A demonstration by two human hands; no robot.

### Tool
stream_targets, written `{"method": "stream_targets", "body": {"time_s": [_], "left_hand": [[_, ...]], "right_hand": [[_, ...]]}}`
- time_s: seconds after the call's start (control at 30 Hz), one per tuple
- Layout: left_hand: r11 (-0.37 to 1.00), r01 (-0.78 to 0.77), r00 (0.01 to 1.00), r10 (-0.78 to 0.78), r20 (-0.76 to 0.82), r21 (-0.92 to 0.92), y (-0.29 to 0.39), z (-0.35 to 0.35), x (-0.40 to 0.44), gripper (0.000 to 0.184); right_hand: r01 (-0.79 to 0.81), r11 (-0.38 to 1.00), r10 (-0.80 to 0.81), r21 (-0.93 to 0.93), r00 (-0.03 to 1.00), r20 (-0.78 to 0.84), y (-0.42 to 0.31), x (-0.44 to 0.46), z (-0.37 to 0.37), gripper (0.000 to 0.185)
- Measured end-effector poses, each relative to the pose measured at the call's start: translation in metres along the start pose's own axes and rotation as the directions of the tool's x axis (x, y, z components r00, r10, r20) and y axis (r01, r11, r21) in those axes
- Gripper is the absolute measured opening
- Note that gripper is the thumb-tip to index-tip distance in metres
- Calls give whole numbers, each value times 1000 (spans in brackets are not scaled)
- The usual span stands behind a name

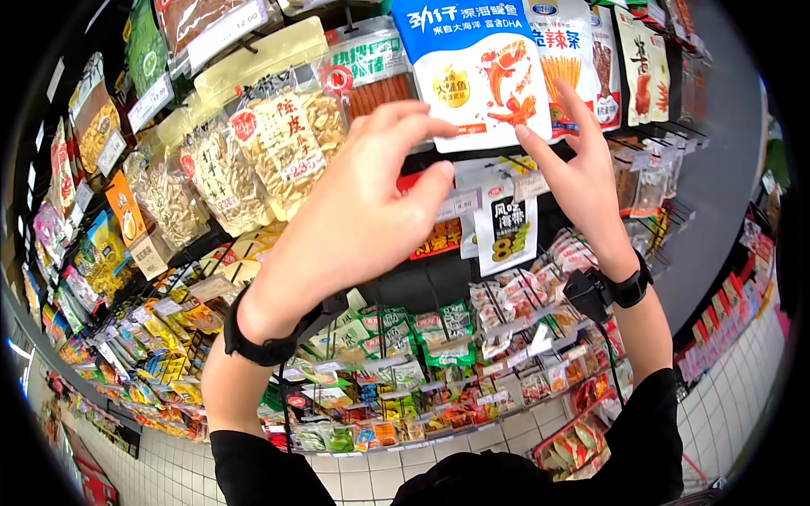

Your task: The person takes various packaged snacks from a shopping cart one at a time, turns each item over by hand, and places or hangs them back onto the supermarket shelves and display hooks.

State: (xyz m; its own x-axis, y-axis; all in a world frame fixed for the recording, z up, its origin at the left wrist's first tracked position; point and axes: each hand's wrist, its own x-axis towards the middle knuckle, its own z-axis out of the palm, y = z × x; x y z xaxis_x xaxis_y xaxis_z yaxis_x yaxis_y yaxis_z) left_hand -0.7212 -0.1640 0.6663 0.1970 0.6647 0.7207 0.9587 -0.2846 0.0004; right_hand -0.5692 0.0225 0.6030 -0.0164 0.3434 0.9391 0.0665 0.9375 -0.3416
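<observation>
A blue and white snack bag (472,76) with orange food pictured on it hangs at the top of the rack. My left hand (363,190) is open at its lower left, fingers curved and thumb apart, with nothing in it. On the other side, my right hand (582,164) is open, its thumb tip over the bag's lower right corner and its fingers spread in front of the neighbouring bag of spicy strips (561,59). Whether the thumb presses on the bag I cannot tell. A black strap band circles each wrist.
Clear bags of seeds (291,139) hang to the left. Below the hands hang a white pouch (508,232) marked 8 and a price tag (456,205). Lower rows hold green packets (443,333) and many small snacks. A tiled floor (371,482) lies beneath.
</observation>
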Motion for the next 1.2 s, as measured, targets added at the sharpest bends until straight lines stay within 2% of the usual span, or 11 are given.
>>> {"method": "stream_targets", "body": {"time_s": [0.07, 0.17, 0.3, 0.43, 0.57, 0.63, 0.7, 0.83, 0.93, 1.07, 1.2], "left_hand": [[998, -49, 998, 51, 39, -50, 1, -3, -23, 28], [948, 24, 994, 11, 108, -318, 10, -2, -62, 20], [874, 82, 992, -23, 127, -479, 23, 8, -127, 13], [824, -27, 1000, 15, -25, -566, 29, 46, -199, 11], [627, 300, 954, -177, 243, -719, 50, 76, -257, 11], [467, 393, 919, -188, 346, -792, 63, 97, -274, 9], [224, 455, 886, -214, 412, -862, 79, 127, -292, 9], [60, 564, 824, -114, 556, -824, 127, 171, -307, 5], [12, 683, 730, -10, 683, -730, 157, 198, -305, 18], [44, 711, 696, 101, 711, -702, 203, 239, -299, 28], [37, 746, 644, 217, 734, -665, 273, 272, -286, 25]], "right_hand": [[-47, 998, 47, 37, 999, 3, -20, -20, -7, 65], [-164, 984, 161, 69, 986, 45, -54, -58, -19, 51], [-399, 838, 355, 373, 917, 184, -91, -128, -32, 26], [-592, 685, 539, 424, 804, 253, -111, -211, -52, 18], [-729, 579, 703, 366, 673, 228, -138, -274, -88, 17], [-805, 527, 796, 273, 580, 173, -151, -298, -109, 17], [-816, 521, 817, 250, 562, 128, -153, -329, -129, 15], [-874, 412, 900, 259, 435, 34, -168, -375, -167, 16], [-899, 366, 929, 240, 365, -51, -168, -393, -208, 16], [-912, 328, 941, 245, 294, -165, -171, -414, -266, 16], [-937, 268, 943, 223, 207, -262, -172, -432, -336, 16]]}}
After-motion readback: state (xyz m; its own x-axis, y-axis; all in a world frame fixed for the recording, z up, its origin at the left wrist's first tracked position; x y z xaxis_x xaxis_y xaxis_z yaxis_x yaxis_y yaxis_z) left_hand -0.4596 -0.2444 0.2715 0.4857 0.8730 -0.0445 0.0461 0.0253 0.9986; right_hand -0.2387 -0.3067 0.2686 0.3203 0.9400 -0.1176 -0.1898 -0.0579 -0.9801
